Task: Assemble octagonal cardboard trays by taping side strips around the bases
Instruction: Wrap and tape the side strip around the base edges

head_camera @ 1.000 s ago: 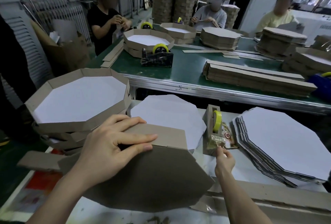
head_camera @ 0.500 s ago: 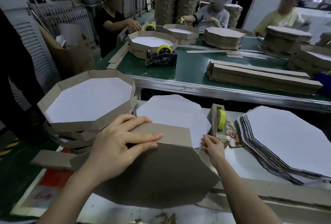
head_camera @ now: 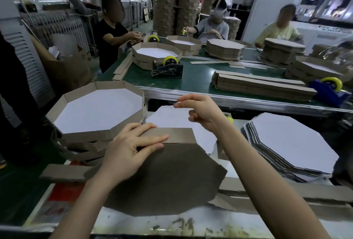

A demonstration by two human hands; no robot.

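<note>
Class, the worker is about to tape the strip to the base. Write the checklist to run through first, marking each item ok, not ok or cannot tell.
1. Side strip stands along the brown base's far edge: ok.
2. Left hand presses strip onto base, fingers flat: ok.
3. Strip face to the right of that hand is bare for tape: ok.
4. Tape in the right hand's grip: cannot tell; no tape is visible.
5. Tape dispenser close by: cannot tell; it is mostly hidden behind the right wrist.
</note>
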